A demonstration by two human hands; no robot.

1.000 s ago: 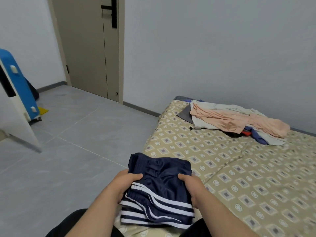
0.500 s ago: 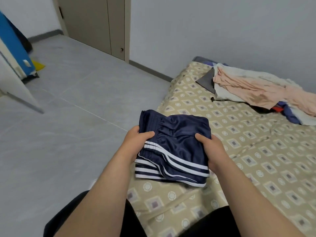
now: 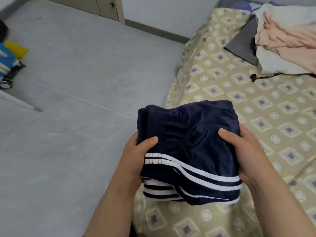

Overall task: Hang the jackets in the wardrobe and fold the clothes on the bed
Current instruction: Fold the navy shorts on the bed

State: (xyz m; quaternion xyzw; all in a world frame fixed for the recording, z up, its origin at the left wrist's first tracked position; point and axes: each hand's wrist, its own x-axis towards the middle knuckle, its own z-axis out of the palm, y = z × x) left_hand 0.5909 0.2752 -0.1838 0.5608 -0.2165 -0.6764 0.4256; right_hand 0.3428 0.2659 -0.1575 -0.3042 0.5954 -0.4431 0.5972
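Folded navy shorts with white stripes are held up over the near corner of the bed. My left hand grips their left side, thumb on top. My right hand grips the right side the same way. A loose pile of clothes, peach and white with a grey piece, lies at the far right of the bed.
Grey tiled floor spreads to the left of the bed. A beige door stands at the top. Blue and yellow objects and a white board edge sit at the far left. A black drawstring trails from the pile.
The view has tilted down and drawn closer. The shorts sit higher in my hands and appear larger; both hands keep their grip.
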